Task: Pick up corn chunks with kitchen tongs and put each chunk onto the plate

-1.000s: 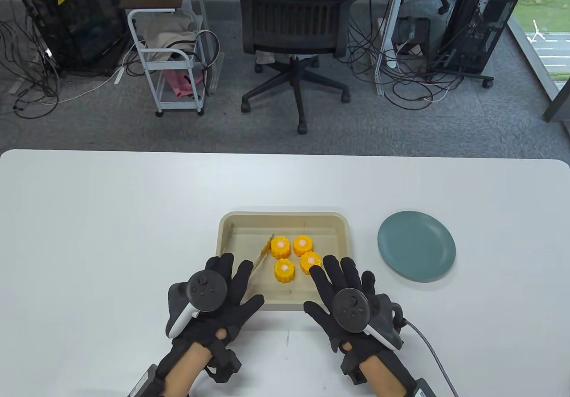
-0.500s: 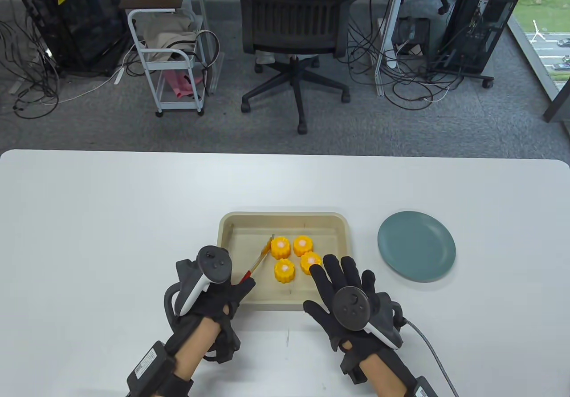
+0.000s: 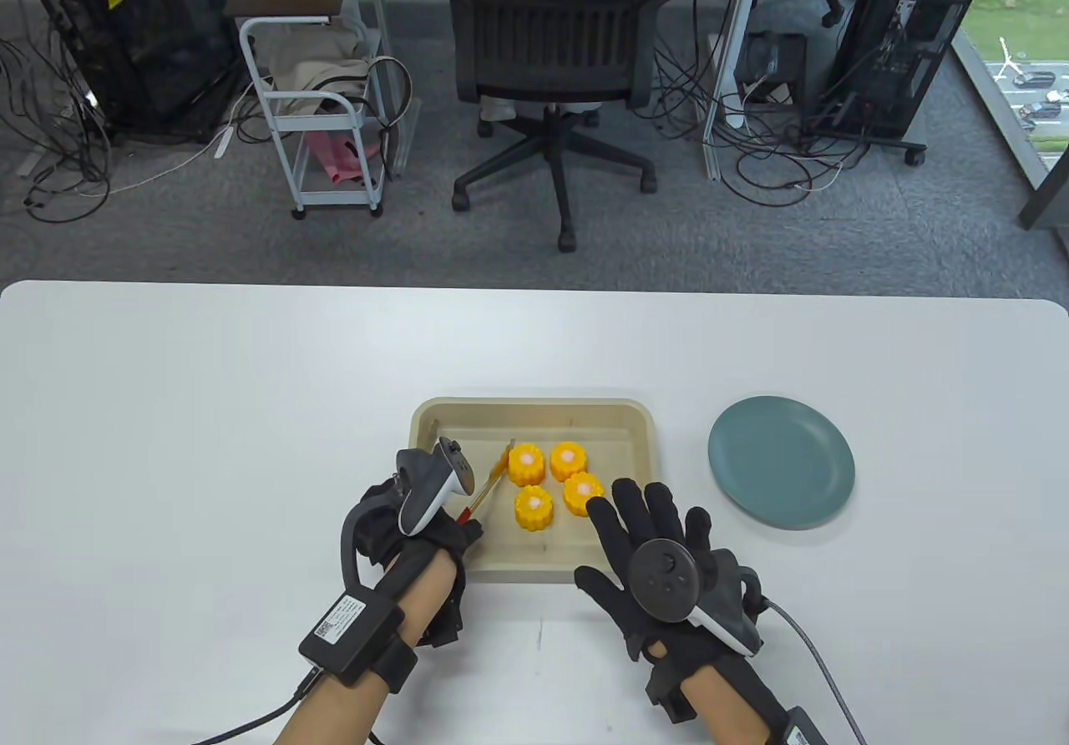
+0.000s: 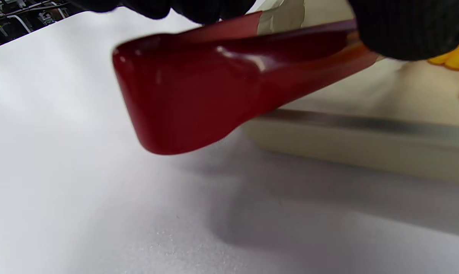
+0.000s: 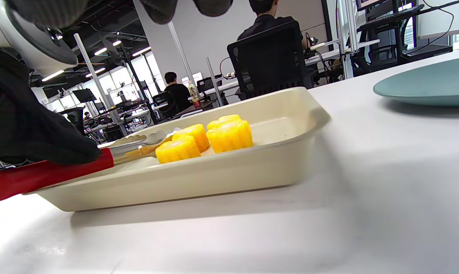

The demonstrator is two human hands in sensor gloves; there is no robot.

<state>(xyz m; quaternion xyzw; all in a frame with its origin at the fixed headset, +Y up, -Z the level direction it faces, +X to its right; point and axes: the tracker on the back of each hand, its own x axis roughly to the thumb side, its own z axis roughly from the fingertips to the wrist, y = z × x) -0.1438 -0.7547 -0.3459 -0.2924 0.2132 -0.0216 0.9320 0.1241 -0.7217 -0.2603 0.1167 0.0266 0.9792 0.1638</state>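
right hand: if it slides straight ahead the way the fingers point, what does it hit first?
Most likely the corn chunk nearest the right hand, at the tray's near right. The index fingertip is already next to it in the table view; whether they touch is unclear, since height can't be judged.

An open-plan office or lab workspace — grey carpet beyond the far edge of the white table (image 3: 250, 377), a black mesh office chair (image 3: 555, 52) on castors, and black computer towers (image 3: 906, 35) amid tangled cables (image 3: 752, 160) on the floor. A white wheeled cart (image 3: 321, 123) stands at the far left. The right wrist view shows rows of desks, ceiling strip lights and seated people (image 5: 265, 17) at monitors — a shared working floor.
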